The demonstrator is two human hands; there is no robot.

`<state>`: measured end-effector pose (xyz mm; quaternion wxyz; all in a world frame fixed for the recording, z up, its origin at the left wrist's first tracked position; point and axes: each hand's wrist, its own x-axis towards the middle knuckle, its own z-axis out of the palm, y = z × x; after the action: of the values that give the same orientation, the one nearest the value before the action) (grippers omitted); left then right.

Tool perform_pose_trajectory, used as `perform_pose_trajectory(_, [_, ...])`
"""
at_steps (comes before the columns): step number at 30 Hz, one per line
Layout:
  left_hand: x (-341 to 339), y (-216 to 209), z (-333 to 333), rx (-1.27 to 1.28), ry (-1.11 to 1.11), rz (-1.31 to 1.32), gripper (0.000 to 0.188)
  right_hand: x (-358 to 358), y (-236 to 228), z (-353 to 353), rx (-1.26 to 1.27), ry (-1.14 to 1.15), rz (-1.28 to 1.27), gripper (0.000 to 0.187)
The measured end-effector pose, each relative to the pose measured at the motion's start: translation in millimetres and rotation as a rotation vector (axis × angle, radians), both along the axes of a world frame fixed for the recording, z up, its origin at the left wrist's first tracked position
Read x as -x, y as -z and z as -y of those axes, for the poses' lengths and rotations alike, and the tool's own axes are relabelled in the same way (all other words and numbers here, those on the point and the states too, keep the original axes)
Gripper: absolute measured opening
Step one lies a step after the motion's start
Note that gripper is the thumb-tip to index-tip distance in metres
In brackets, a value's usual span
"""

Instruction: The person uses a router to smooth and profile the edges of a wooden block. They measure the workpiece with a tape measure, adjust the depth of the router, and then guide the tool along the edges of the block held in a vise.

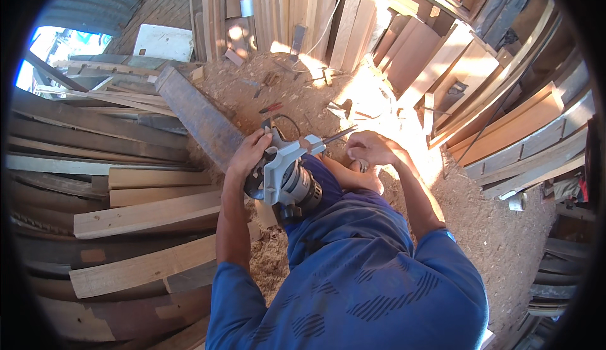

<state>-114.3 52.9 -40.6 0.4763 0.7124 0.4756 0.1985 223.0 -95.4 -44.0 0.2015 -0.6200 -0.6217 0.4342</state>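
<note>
A grey and black router (284, 172), a power tool with a round motor body, rests tilted on my lap. My left hand (251, 152) is closed around its black handle at the left side. From the tool's far right side a thin metal rod (339, 134) sticks out toward my right hand (368, 148). The fingers of that hand are curled together close to the rod's end; what they hold, if anything, I cannot make out. My bare foot (372, 179) is below the right hand.
Stacked boards (148, 214) fill the left side. A wide worn plank (199, 116) slants beyond the router. Red-handled pliers (271, 107) lie on the sawdust-covered ground (240, 84). Upright planks (303, 9) stand at the back, more boards (511, 129) at right.
</note>
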Motion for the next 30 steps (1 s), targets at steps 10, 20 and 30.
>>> perform_pose_trajectory(10, [1.9, -5.1, -1.0, 0.109, 0.016, 0.060, 0.036, 64.0, -10.6, 7.2, -0.095, 0.029, -0.245, 0.028])
perform_pose_trajectory(20, [11.4, 13.2, -13.5, 0.272, 0.050, 0.070, 0.060, 63.7, -28.0, -3.6, -0.218, -0.187, -0.184, 0.031])
perform_pose_trajectory(30, [-2.9, 6.2, -9.2, 0.130, 0.055, 0.072, 0.050, 57.1, -7.8, -2.1, -0.296, -0.366, 0.066, 0.042])
